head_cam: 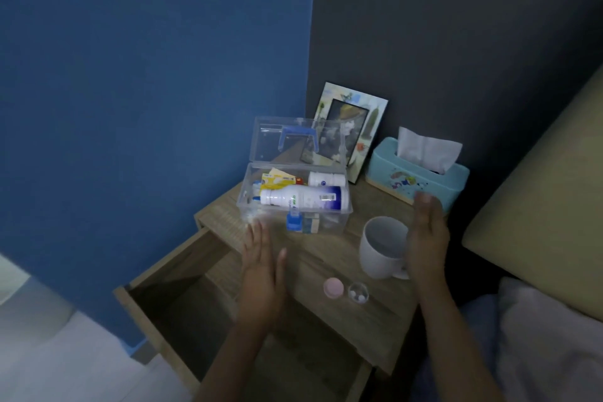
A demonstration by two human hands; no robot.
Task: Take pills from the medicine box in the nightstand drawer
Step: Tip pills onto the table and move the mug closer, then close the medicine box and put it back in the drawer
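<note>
A clear plastic medicine box (257, 206) stands on the nightstand top with its lid (293, 140) raised, showing a blue handle. Inside lie a large white bottle (303, 197), a smaller white bottle (326, 178) and coloured packets. The nightstand drawer (182, 300) below is pulled out. A small clear cup (358, 293) holding two white pills sits near the front edge, beside a pink round lid (333, 287). My left hand (261, 271) hovers flat in front of the box, fingers extended, holding nothing. My right hand (425, 238) is raised edge-on, open, beside the white mug (380, 248).
A blue tissue box (421, 179) and a picture frame (354, 127) stand at the back of the nightstand (326, 258). A blue wall is on the left, a dark wall behind. A bed with a beige headboard (538, 199) and white bedding lies on the right.
</note>
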